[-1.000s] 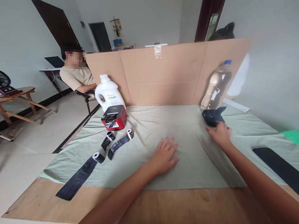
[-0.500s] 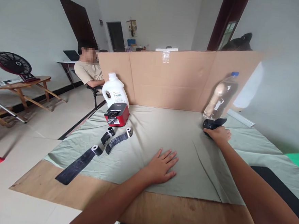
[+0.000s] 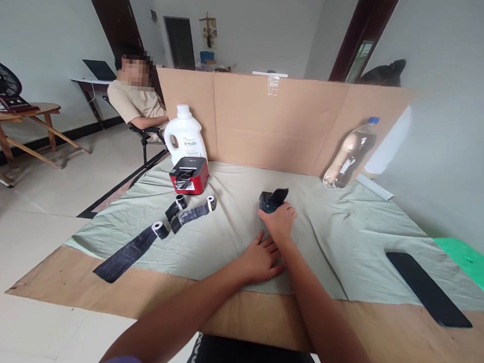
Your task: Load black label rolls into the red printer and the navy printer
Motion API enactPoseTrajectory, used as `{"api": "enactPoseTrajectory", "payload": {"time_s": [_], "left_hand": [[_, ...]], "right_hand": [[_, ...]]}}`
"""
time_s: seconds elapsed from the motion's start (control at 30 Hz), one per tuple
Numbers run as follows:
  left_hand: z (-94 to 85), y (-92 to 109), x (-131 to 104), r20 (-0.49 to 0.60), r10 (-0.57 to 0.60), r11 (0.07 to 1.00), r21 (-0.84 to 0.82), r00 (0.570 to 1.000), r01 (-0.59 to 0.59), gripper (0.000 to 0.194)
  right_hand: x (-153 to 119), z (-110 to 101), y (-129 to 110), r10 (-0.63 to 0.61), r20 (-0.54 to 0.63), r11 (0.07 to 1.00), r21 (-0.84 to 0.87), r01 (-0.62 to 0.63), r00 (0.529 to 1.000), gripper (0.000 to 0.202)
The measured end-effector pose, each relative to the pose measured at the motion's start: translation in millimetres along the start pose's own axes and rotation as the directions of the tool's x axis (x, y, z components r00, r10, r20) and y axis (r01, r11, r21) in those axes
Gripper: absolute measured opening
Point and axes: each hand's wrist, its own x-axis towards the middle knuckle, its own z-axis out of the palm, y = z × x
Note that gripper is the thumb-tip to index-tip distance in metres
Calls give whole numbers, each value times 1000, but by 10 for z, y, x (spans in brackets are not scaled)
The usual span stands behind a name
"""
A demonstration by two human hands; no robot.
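Note:
My right hand (image 3: 281, 220) grips what looks like a roll of black paper (image 3: 267, 201), its loose end sticking up, at the middle of the cloth. My left hand (image 3: 259, 261) lies palm down on the grey-green cloth (image 3: 230, 225) with fingers spread, and my right wrist passes over its fingertips. To the left lie several partly unrolled black paper rolls (image 3: 160, 229). Behind them stands a small red and black printer (image 3: 190, 177) with a dark strip coming out of its front.
A white jug (image 3: 187, 136) stands behind the printer. A clear bottle with a blue cap (image 3: 351, 153) leans against the cardboard panel (image 3: 270, 128). A black slab (image 3: 427, 287) and a pale tube (image 3: 375, 186) lie on the right. A person (image 3: 137, 102) sits behind, at left.
My right hand has carried the black roll from beside the bottle leftward to the middle of the cloth. My left hand has stayed flat. The view has shifted slightly.

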Motion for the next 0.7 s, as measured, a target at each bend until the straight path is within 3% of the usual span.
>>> {"api": "enactPoseTrajectory", "payload": {"time_s": [0.17, 0.3, 0.4, 0.53, 0.6, 0.7], "left_hand": [[33, -34, -23, -42, 41, 999, 7, 998, -41, 57], [36, -39, -10, -74, 49, 999, 8, 996, -48, 56], [-13, -5, 2, -95, 64, 998, 2, 993, -65, 51], [-189, 4, -33, -170, 37, 997, -57, 985, -47, 23], [-309, -83, -37, -300, -58, 990, -138, 952, 17, 23], [-471, -382, 71, -477, -351, 921, -329, 806, 206, 29]], "right_hand": [[-141, 19, -131, 26, 47, 999, -31, -25, 999, 85], [-166, -30, -128, 77, 106, 995, -65, -71, 991, 110], [-108, -103, 37, 34, 219, 997, -70, -19, 975, 123], [2, -141, 424, -172, 300, 984, 7, 178, 938, 122], [41, -118, 589, -271, 303, 962, 79, 260, 914, 112], [56, -62, 710, -376, 294, 926, 135, 352, 878, 95]]}}
